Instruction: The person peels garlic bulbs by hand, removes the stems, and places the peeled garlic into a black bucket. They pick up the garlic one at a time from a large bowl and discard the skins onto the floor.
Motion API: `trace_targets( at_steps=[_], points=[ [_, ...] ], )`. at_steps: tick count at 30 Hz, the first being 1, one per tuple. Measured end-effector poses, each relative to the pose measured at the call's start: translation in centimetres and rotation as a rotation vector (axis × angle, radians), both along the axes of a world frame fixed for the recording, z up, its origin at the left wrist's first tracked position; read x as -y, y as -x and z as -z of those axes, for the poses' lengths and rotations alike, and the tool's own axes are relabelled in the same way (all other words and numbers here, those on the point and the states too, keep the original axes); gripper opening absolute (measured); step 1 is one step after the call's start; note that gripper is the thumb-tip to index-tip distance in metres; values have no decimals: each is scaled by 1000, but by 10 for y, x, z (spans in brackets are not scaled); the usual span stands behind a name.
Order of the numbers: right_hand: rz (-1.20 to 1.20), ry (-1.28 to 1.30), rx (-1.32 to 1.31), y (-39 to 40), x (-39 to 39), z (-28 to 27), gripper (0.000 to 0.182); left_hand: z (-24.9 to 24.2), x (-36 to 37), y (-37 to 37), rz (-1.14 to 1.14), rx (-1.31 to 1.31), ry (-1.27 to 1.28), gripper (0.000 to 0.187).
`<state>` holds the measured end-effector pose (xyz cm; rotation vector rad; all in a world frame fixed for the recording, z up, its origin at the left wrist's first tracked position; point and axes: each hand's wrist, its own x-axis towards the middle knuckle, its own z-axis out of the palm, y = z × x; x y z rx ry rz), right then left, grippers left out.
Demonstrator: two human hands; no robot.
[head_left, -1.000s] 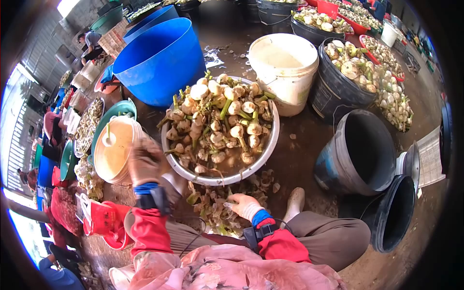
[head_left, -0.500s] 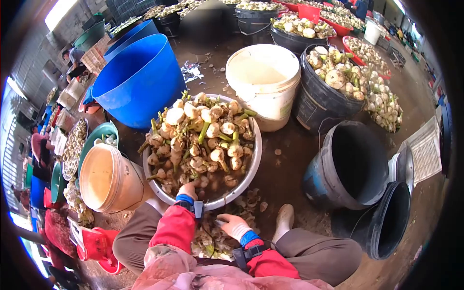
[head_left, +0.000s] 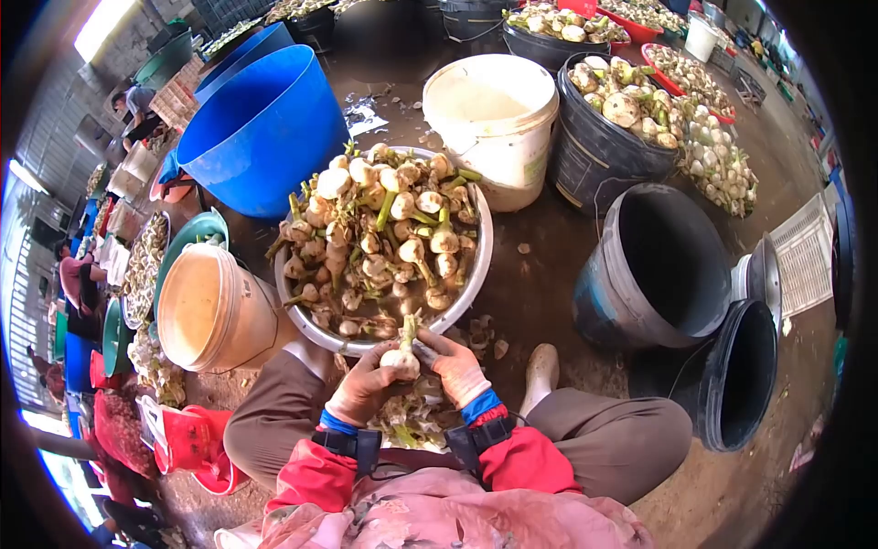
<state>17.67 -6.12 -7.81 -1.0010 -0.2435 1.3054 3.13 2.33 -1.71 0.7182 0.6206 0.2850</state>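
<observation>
A white garlic bulb point(head_left: 400, 360) with a short green stem pointing up is held over my lap, near the rim of the wide metal basin point(head_left: 482, 265). My left hand point(head_left: 364, 382) wraps round the bulb from the left. From the other side my right hand point(head_left: 455, 368) closes in at the bulb and the base of its stem, its fingertips partly hidden. Inside the basin lies a heap of garlic bulbs point(head_left: 375, 229) with stubby stems. Loose garlic skins point(head_left: 412, 416) lie on the floor between my legs.
Beyond the basin stand a blue tub point(head_left: 261, 133) and a white bucket point(head_left: 494, 137). A cream bucket point(head_left: 215, 311) is at left. On the right are a black bucket heaped with garlic point(head_left: 608, 151) and a tilted dark bucket point(head_left: 640, 274). Other people sit at far left.
My left hand has come out of the basin with a garlic bulb. My right hand has lifted from the skins to meet it. The view has tilted slightly downward.
</observation>
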Motion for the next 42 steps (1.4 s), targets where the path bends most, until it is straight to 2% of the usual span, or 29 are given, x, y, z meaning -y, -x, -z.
trace_targets(
  at_steps=[1, 3, 5, 6, 7, 9, 10, 12, 13, 14, 15, 17, 18, 19, 21, 24, 26, 29, 30, 33, 34, 35, 37, 38, 39, 41, 42],
  points=[
    [-70, 12, 97, 0, 1, -5, 42, 0, 4, 2, -25, -153, -100, 62],
    [-82, 38, 83, 0, 3, -16, 45, -5, 11, 4, 2, -95, -168, 60],
    [-151, 31, -17, -2, 7, -27, 50, -14, 26, 2, -69, -308, -456, 57],
    [-159, 35, 44, -4, 10, -35, 56, -9, 27, 4, -64, -377, -750, 53],
    [-154, 31, 43, -2, 11, -33, 56, -11, 28, 3, -60, -377, -755, 53],
    [-123, 35, 27, 6, 8, -22, 57, -19, 32, -1, 65, -572, -1324, 53],
    [-118, 31, 27, 9, 6, -13, 57, -19, 36, -3, 36, -614, -1341, 51],
    [-190, 88, 355, 14, 3, 2, 40, -16, 42, -6, 17, -615, -1386, 51],
    [-188, 85, 358, 12, 5, -4, 40, -14, 43, -6, -5, -619, -1427, 50],
    [-134, 31, 258, 11, 8, -11, 40, -7, 38, -3, -47, -543, -1185, 52],
    [-80, -21, 157, 10, 10, -15, 41, -4, 38, -2, -213, -381, -564, 51],
    [-42, -76, 129, 11, 11, -17, 43, -13, 37, -2, -466, 130, 136, 45],
    [6, -156, 194, 13, 12, -19, 43, -10, 34, -1, -512, 145, 206, 40],
    [54, -240, 258, 14, 11, -21, 44, -12, 33, -1, -518, 149, 200, 40],
    [47, -224, 237, 15, 9, -11, 45, -16, 33, -1, -500, 222, 351, 43],
    [65, -223, -97, 18, 11, 0, 45, -17, 34, -7, -526, 146, 289, 44],
    [44, -206, -118, 20, 12, 5, 41, -10, 35, -7, -524, 106, 255, 45],
    [66, -67, -226, 23, 8, 7, 37, -3, 43, -2, -186, -266, -644, 59],
    [71, -51, -269, 21, 9, 8, 39, -3, 43, -3, -185, -267, -645, 59],
    [116, -49, -317, 19, 7, -5, 44, -7, 45, -12, -279, -333, -902, 78],
    [131, -51, -307, 17, 8, -9, 43, -10, 50, -15, -404, -146, -585, 70],
    [144, -52, -297, 16, 9, -14, 43, -14, 50, -14, -405, -147, -585, 70],
    [170, -81, -295, 18, 9, -16, 43, -21, 47, -15, -386, 3, -86, 67],
    [198, -108, -293, 18, 9, -16, 43, -24, 49, -22, -423, -123, -32, 62],
    [197, -108, -293, 17, 11, -17, 43, -24, 43, -20, -424, -123, -31, 62],
    [121, -211, -366, 15, 16, -22, 43, -20, 25, -9, -332, -177, 550, 59],
    [54, -203, -405, 11, 19, -27, 44, -19, 20, -9, -200, -87, 589, 59]
  ],
)
